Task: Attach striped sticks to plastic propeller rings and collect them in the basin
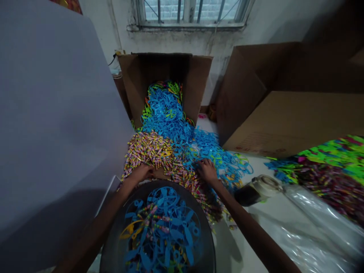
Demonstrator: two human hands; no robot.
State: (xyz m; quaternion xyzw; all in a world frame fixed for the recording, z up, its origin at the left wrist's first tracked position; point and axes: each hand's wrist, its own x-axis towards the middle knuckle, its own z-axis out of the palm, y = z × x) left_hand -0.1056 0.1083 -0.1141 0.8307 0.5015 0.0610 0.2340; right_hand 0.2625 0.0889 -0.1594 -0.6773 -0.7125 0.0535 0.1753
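Observation:
My left hand [143, 172] is closed, fingers curled down at the near edge of a heap of small pink-and-yellow striped pieces [149, 146]; what it holds, if anything, is hidden. My right hand [208, 171] bends its fingers into the border between that heap and a spread of flat blue plastic pieces with loops [209, 146]. Its fingertips are hard to make out in the dim light. Below both hands stands a round dark tub [209, 242]. Inside lie blue plastic pieces [176, 235], some striped ones and an orange piece [131, 229].
Behind the heap, a cardboard box [203, 81] lies open toward me, with blue and green pieces spilling out. A larger box [307, 121] stands right. Nearby are a tape roll on a dispenser [264, 185], clear plastic film [313, 235] and green pieces [335, 155]. A pale panel [62, 113] borders the left.

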